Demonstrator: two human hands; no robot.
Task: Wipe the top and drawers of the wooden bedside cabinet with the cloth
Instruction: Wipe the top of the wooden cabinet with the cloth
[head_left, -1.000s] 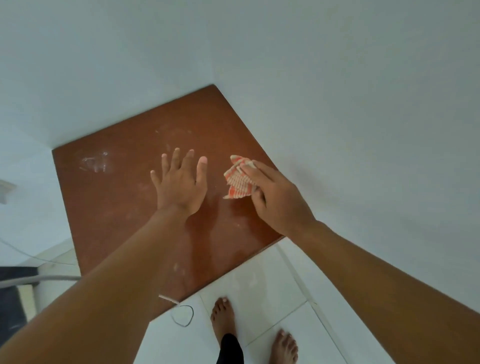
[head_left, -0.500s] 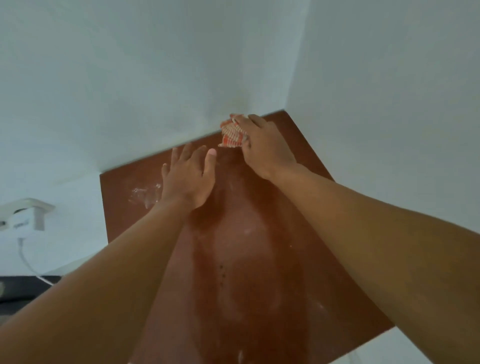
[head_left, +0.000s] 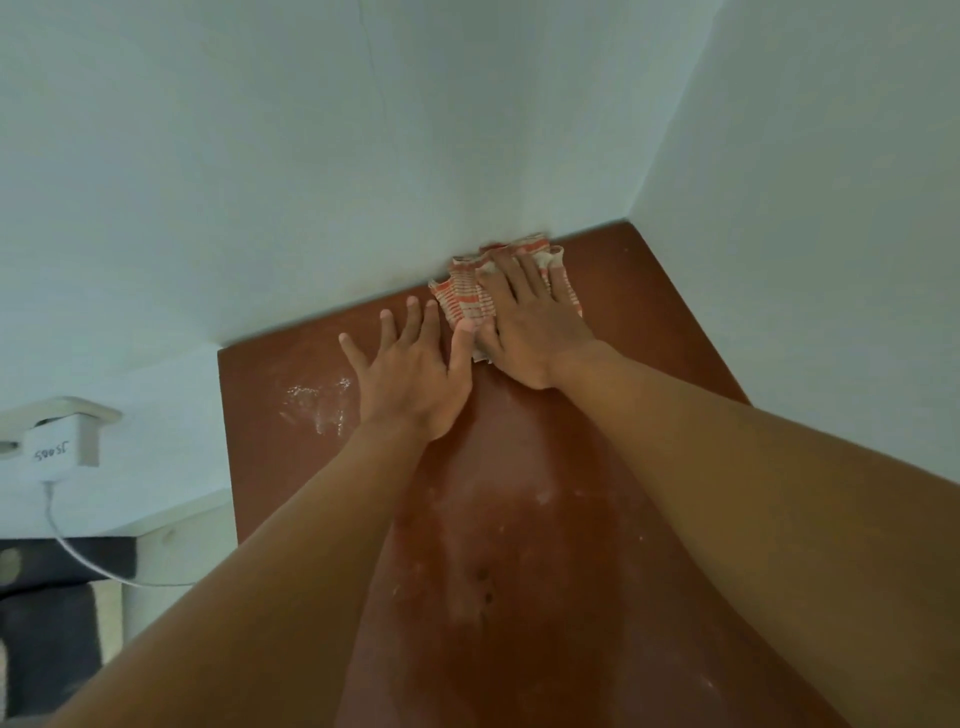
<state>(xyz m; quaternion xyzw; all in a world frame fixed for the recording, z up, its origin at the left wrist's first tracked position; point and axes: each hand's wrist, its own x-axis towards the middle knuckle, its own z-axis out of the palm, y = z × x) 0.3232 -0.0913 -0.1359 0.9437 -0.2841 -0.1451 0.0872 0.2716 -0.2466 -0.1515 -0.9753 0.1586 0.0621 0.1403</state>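
Observation:
The reddish-brown top of the wooden bedside cabinet (head_left: 649, 364) fills the lower middle, pushed into a corner of two white walls. An orange-and-white checked cloth (head_left: 462, 296) lies spread at the top's far edge against the back wall. My right hand (head_left: 524, 322) presses flat on the cloth, fingers spread over it. My left hand (head_left: 410, 374) rests flat on the bare wood just left of the cloth, fingers apart, its thumb touching the cloth's edge. White dusty smears (head_left: 317, 402) mark the wood left of my left hand. The drawers are out of view.
A white wall socket with a plugged-in charger (head_left: 57, 441) sits on the left wall, and its white cable (head_left: 72, 551) hangs down. Dark and pale furniture (head_left: 57, 623) stands below it. White walls close off the cabinet's back and right sides.
My right hand carried the cloth from the cabinet's right edge to its far edge by the wall, and the cloth now lies spread flat under it. My view moved closer; my left hand stayed flat.

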